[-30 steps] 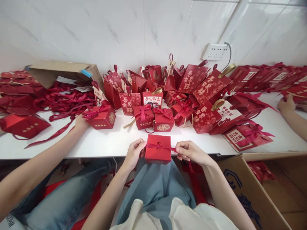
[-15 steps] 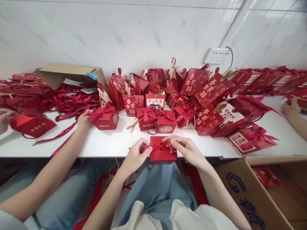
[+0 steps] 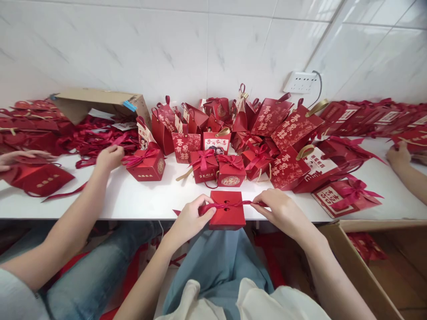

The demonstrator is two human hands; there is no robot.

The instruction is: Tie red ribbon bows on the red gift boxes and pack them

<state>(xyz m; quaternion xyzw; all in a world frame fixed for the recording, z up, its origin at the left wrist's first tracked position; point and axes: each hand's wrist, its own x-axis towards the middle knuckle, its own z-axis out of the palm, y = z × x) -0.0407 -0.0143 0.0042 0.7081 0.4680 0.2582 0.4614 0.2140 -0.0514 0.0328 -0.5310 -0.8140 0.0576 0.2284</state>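
Observation:
A small red gift box [image 3: 228, 218] sits at the table's front edge, right in front of me. Across its top runs a dark pink ribbon [image 3: 237, 204], crossing over the slotted holes in the middle. My left hand [image 3: 196, 214] pinches the ribbon at the box's left side, thumb near the box top. To the right of the box, my right hand [image 3: 278, 209] pinches the other end and holds it stretched away from the box. Behind stand finished-looking red boxes with bows, among them a square one [image 3: 231, 172] with a gold round print.
Red bags [image 3: 271, 114] crowd the table's back. At left, a co-worker's hand [image 3: 110, 156] holds a ribbon by a ribbon heap [image 3: 100, 138] and a cardboard box [image 3: 100, 100]. Another person's hand [image 3: 398, 158] is at right. A large open carton [image 3: 362, 271] stands low right.
My right hand has moved right, drawing the ribbon out straight from the box. The left co-worker's hand has left the bowed box and lifted a ribbon.

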